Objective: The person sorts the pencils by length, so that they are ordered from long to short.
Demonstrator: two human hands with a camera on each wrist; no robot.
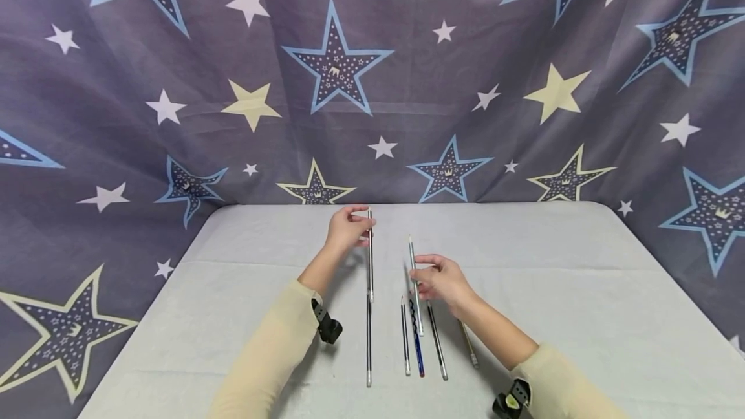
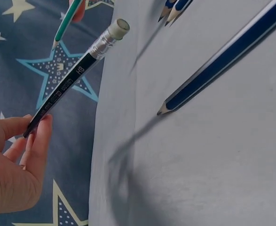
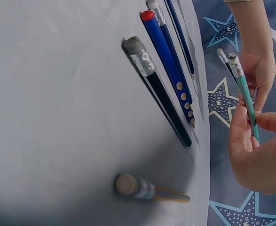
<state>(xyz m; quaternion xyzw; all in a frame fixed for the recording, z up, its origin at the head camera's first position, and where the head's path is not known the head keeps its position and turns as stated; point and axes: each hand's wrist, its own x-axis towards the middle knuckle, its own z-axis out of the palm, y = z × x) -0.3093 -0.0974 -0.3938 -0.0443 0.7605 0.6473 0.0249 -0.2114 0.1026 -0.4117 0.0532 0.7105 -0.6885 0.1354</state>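
In the head view my left hand [image 1: 348,228] pinches a black pencil [image 1: 370,264] near its upper end, eraser downward. The left wrist view shows the letters HB on this black pencil [image 2: 65,84]. My right hand [image 1: 443,284] holds a green pencil [image 3: 246,96] between thumb and fingers, its metal eraser end pointing toward me. Below the left hand lies a dark blue pencil [image 1: 369,348]. Under and beside the right hand lie a striped pencil [image 1: 405,341], a blue pencil [image 1: 418,348] with a red end and pale dimples, another black pencil [image 1: 436,344] and a yellowish pencil [image 1: 468,344].
A pale cloth covers the table [image 1: 553,315]. Behind it hangs a grey-purple curtain [image 1: 419,96] printed with stars. A black camera [image 1: 327,323] is strapped to the left wrist, and another camera [image 1: 512,399] to the right.
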